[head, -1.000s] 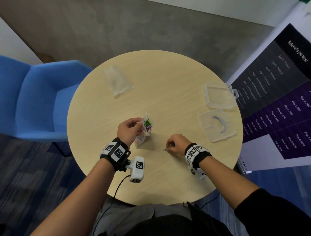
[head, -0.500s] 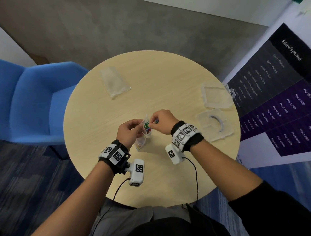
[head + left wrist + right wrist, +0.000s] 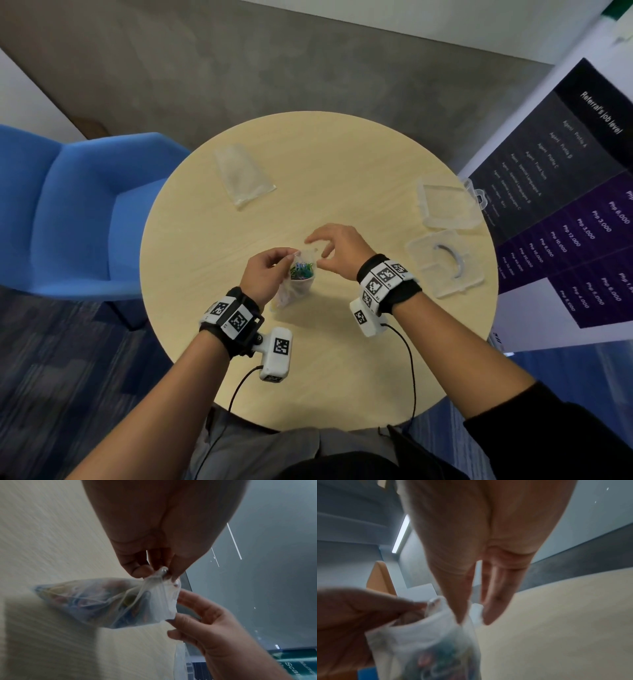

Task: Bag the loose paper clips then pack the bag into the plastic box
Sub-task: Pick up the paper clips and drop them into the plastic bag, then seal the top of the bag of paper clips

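A small clear bag of coloured paper clips stands on the round table in front of me. My left hand pinches the left corner of its mouth; the left wrist view shows that pinch bunching the film of the bag. My right hand hovers at the mouth's right side with its fingers straight and spread. In the right wrist view the thumb and a finger of that hand stand either side of the rim of the bag, a gap between them. The clear plastic box lies open at the right.
A second clear half of the box lies behind the first near the table's right edge. Spare empty bags lie at the back left. A blue chair stands on the left, a printed banner on the right.
My right hand picked a clip off the table, carried it left to the bag's mouth, and has now spread its fingers at the rim. The left hand kept its pinch.
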`<control>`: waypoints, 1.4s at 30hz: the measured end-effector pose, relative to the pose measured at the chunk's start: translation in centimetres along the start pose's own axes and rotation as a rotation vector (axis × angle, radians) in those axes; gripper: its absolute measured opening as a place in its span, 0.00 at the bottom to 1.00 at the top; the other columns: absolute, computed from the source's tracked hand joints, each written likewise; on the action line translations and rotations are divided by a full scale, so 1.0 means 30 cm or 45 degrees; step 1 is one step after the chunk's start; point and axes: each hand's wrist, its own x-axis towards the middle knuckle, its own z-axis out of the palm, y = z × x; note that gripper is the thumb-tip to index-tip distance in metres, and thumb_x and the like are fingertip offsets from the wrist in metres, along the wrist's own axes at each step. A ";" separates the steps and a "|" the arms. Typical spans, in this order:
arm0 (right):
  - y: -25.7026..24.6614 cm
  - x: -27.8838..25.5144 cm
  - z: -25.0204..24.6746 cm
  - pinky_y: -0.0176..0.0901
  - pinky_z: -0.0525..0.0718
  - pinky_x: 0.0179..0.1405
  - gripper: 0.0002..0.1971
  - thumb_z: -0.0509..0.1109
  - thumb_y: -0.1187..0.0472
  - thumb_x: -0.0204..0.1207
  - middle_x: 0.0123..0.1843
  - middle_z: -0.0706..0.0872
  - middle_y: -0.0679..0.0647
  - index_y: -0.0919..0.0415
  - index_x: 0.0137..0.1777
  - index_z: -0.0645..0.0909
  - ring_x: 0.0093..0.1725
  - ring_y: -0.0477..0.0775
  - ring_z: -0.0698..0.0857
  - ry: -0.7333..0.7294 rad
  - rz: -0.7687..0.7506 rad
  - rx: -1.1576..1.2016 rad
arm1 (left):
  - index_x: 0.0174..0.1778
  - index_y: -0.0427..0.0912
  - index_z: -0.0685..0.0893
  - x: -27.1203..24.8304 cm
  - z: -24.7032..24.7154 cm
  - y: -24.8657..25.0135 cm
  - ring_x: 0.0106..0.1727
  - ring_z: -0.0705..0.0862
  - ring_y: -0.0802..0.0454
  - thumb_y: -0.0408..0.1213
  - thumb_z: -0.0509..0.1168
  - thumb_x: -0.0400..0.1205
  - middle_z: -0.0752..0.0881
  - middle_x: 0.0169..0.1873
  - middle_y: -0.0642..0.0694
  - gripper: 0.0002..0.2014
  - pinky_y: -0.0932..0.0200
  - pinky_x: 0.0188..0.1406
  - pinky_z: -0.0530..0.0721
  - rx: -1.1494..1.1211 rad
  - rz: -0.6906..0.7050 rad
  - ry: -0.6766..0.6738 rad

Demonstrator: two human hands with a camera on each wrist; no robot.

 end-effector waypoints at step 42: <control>0.091 -0.071 -0.017 0.41 0.90 0.33 0.05 0.80 0.60 0.71 0.30 0.91 0.57 0.63 0.39 0.91 0.30 0.53 0.91 0.057 0.187 0.524 | 0.48 0.56 0.92 0.078 0.011 0.059 0.47 0.83 0.63 0.55 0.73 0.76 0.88 0.41 0.59 0.11 0.73 0.44 0.74 0.709 0.473 -0.268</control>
